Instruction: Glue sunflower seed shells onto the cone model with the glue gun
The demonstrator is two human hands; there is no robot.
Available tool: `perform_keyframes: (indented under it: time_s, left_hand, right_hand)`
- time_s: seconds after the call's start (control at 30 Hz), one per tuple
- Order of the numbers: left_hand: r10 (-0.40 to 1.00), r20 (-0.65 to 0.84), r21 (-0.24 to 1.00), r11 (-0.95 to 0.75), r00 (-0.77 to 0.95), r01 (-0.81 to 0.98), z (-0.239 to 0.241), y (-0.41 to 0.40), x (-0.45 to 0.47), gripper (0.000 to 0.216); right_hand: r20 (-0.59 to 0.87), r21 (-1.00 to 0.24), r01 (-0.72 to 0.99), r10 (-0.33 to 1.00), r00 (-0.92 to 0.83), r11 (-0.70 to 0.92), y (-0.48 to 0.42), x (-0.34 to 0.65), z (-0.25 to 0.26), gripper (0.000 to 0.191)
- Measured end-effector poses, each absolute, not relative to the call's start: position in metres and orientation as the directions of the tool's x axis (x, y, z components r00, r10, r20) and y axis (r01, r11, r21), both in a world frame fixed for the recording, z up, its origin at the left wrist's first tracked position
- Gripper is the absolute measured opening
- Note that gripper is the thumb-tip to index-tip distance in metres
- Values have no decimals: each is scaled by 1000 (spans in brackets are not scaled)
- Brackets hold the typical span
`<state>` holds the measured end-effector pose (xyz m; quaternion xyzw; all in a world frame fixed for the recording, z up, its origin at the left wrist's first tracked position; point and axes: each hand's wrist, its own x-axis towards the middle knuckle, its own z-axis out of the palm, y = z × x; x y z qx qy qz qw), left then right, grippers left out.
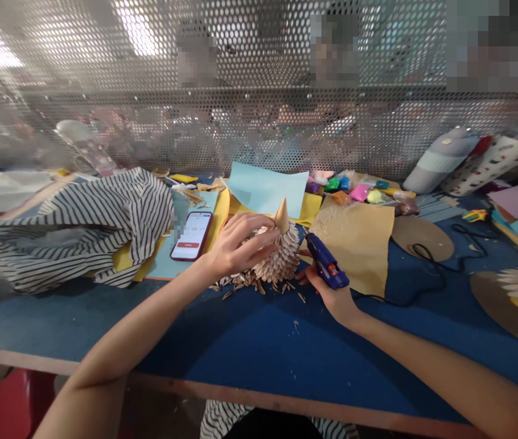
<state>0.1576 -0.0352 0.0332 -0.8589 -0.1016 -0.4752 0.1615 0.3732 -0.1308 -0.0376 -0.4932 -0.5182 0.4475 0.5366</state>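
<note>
A cone of brown paper covered with rows of pale seeds stands on the blue table, its bare tip pointing up. My left hand curls around the cone's left side, fingers touching the seeds near the top. My right hand grips a blue glue gun, its nozzle aimed at the cone's right side. Loose seeds lie scattered around the cone's base.
A phone lies left of the cone beside a striped cloth. Coloured paper sheets, a brown sheet, clay packets and the gun's black cord lie behind and right. A perforated metal screen closes the back.
</note>
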Motion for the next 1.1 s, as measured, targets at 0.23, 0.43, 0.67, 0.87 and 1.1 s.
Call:
perform_keyframes:
  time_s: [0.23, 0.43, 0.67, 0.87, 1.1]
  left_hand:
    - [134, 861, -40, -944, 490, 328, 31, -40, 163, 28]
    - [136, 860, -9, -960, 493, 280, 29, -39, 164, 27]
    - [123, 871, -19, -959, 475, 282, 28, -38, 162, 24]
    - [153, 888, 51, -970, 433, 238, 25, -36, 165, 20]
    - [165, 894, 77, -973, 417, 218, 25, -36, 167, 17]
  right_hand:
    - [119, -993, -2, 990, 70, 119, -130, 372, -40, 37]
    - [117, -993, 23, 992, 57, 116, -131, 372, -37, 38]
    - [164, -986, 33, 985, 60, 162, -130, 373, -40, 34]
    - [181, -981, 78, 983, 43, 177, -130, 375, -43, 35]
    - [168, -980, 112, 986, 24, 164, -130, 376, -39, 38]
